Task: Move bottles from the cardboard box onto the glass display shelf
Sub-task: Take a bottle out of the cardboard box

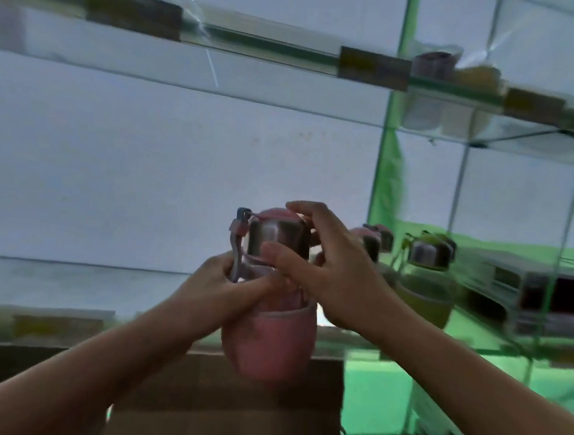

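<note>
Both hands are holding the pink bottle (267, 336) upright at frame centre, left hand (225, 281) gripping its neck, right hand (323, 264) pinching the cap, the shelf (475, 338) lying to the right.

A pink bottle (267, 339) with a matt, cloth-like lower sleeve and a glossy metal band on its cap. Matt brown cardboard box (229, 408) at 6 o'clock. Clear, glossy glass shelf (258, 43) at 12 o'clock.
</note>
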Action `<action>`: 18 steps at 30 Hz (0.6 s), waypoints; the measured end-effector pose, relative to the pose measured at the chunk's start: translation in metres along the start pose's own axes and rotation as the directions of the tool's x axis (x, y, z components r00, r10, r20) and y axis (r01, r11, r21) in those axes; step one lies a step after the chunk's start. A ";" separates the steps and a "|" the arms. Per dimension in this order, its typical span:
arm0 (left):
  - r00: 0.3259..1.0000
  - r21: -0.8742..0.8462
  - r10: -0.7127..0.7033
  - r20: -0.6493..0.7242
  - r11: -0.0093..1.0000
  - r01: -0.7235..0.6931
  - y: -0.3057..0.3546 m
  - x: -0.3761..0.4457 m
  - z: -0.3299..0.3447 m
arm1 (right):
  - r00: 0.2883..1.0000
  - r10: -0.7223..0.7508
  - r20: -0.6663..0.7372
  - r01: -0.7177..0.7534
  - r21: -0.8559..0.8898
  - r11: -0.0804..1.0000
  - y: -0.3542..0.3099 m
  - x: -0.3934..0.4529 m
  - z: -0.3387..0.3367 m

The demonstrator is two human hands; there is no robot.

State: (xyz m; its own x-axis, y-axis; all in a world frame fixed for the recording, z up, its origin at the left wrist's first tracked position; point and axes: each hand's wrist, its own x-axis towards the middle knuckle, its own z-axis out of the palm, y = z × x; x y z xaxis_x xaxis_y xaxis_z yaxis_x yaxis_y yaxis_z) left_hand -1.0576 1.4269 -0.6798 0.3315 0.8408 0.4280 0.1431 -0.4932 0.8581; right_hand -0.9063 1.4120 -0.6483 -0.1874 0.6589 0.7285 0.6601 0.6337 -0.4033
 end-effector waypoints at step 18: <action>0.974 0.072 -0.197 -0.114 0.976 0.206 -0.068 0.113 -0.094 | 0.957 -0.002 0.291 0.106 -0.342 0.934 0.020 0.122 0.044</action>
State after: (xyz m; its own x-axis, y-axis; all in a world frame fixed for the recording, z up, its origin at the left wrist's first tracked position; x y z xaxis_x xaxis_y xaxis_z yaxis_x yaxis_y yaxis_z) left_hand -1.1175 1.5763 -0.6626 0.1883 0.9413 0.2803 0.2748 -0.3245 0.9051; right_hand -0.9476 1.5228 -0.5918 -0.3919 0.7473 0.5366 0.8454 0.5226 -0.1103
